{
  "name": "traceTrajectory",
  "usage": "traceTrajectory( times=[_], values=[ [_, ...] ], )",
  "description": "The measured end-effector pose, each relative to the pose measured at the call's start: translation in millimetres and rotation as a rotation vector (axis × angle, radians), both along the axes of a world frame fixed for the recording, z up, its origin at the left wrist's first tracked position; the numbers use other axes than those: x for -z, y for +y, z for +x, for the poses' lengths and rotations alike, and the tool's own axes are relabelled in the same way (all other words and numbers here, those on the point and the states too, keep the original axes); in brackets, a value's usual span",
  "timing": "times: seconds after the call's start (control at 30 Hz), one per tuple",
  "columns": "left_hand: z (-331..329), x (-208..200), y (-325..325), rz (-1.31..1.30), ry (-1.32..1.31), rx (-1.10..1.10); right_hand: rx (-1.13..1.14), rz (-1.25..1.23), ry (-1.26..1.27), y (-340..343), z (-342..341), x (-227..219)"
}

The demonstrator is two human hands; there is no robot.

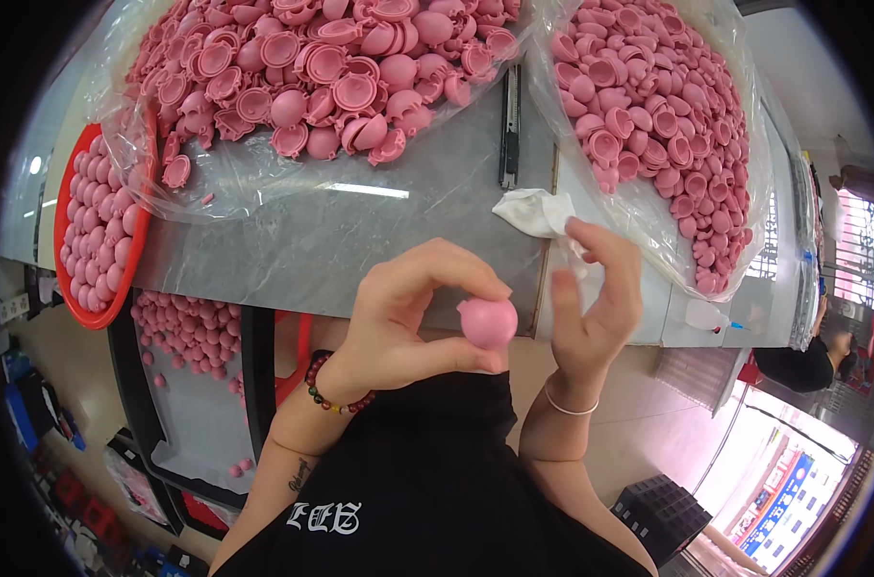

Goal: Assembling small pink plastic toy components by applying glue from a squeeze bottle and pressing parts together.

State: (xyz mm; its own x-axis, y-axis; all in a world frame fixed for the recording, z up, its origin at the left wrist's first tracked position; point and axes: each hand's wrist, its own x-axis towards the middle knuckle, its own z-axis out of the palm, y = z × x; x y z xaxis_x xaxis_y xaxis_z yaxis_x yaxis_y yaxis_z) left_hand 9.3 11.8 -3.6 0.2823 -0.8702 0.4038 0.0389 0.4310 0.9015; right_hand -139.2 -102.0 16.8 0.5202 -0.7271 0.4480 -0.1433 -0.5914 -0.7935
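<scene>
My left hand (384, 317) pinches a smooth pink ball (489, 323) between thumb and fingertips, just in front of the table edge. A small tab sticks out at the ball's upper left. To its right, my right hand (599, 308) is raised with thumb and forefinger apart; its other fingers are partly hidden, and I see nothing held in it. Its forefinger tip is close to a crumpled white cloth (533, 212) on the grey table (293, 240). Beyond lie a heap of pink half-shells (350, 91) on clear plastic and another pile of smaller-looking pink half-shells (649, 106) at the right.
A red basin (143, 236) of pink balls stands at the table's left. Below it, a black-rimmed tray (201, 423) holds more balls. A narrow black tool (510, 125) lies between the piles. A clear bottle with a blue tip (708, 315) lies at the right edge.
</scene>
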Motion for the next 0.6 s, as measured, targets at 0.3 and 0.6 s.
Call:
traceTrajectory(
  times=[0.3,0.6],
  values=[
    [-1.8,-7.2,-2.4,0.089,0.544,0.023,0.153,-0.157,0.281,-6.3,-0.1,4.1],
    [5.8,-1.3,-0.9,0.052,0.568,0.091,0.207,-0.270,0.155,-5.1,2.3,2.0]
  ],
)
